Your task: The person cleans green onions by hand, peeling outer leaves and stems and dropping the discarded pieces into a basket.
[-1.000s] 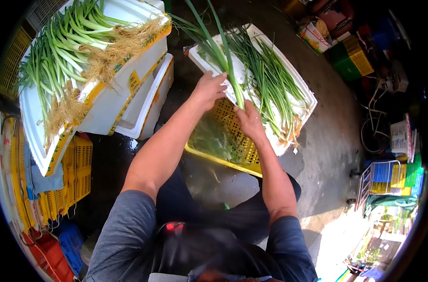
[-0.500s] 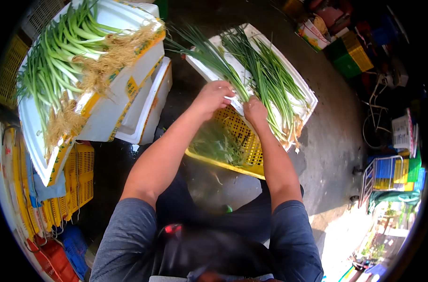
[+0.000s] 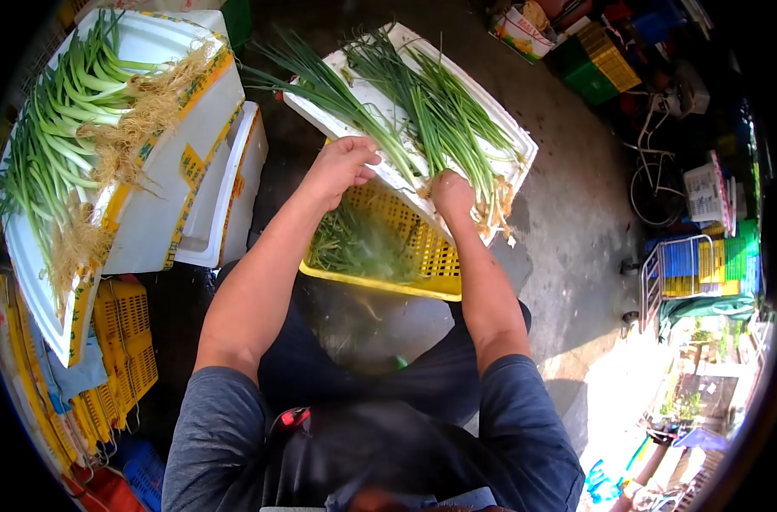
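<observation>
In the head view, my right hand (image 3: pixel 451 194) is closed at the root end of a slim bunch of spring onions (image 3: pixel 354 107), whose dark tops point up and left. My left hand (image 3: pixel 346 171) is just left of the bunch, thumb and fingers pinched together; whatever they hold, if anything, is too small to make out. More spring onions (image 3: pixel 452 111) with brown roots lie on a white foam tray (image 3: pixel 525 141) under my right hand. Below both hands stands a yellow basket (image 3: pixel 388 288) containing loose green trimmings (image 3: pixel 354 243).
At upper left, thicker leeks with long roots (image 3: pixel 90 128) lie on a white foam box (image 3: pixel 154 222). Yellow crates (image 3: pixel 124 333) stand at lower left. On the right are a metal trolley (image 3: pixel 662 273), a white crate (image 3: pixel 704 194) and a green-yellow crate (image 3: pixel 593 64).
My left hand has drawn away from the bunch, down and left. My right hand is now lower on the bunch, by the roots, and the bunch lies flatter over the tray. The whole view has shifted.
</observation>
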Demonstrator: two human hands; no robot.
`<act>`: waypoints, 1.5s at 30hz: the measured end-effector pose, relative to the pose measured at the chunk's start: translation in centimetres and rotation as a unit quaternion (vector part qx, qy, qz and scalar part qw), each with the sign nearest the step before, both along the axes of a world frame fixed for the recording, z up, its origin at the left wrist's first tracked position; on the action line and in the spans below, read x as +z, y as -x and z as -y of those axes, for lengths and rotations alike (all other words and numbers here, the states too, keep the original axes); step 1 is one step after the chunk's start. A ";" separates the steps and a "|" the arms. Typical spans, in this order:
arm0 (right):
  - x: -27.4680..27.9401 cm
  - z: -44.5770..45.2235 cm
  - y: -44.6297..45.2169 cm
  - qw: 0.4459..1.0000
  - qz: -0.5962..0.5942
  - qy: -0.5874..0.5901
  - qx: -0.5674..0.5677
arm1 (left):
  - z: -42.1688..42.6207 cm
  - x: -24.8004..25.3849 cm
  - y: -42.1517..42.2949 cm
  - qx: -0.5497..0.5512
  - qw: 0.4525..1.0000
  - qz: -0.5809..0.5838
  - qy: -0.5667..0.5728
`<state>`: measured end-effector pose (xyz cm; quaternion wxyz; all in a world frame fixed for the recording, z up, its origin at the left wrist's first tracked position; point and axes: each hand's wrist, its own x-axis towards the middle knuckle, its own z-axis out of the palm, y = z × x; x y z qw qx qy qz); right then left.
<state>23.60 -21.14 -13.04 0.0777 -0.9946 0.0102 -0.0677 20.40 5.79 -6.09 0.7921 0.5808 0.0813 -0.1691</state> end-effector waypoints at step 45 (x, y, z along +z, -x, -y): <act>5.5 -5.2 15.1 0.742 -0.091 -0.661 -0.069 | 5.4 -1.6 4.4 -0.096 0.991 -0.016 0.093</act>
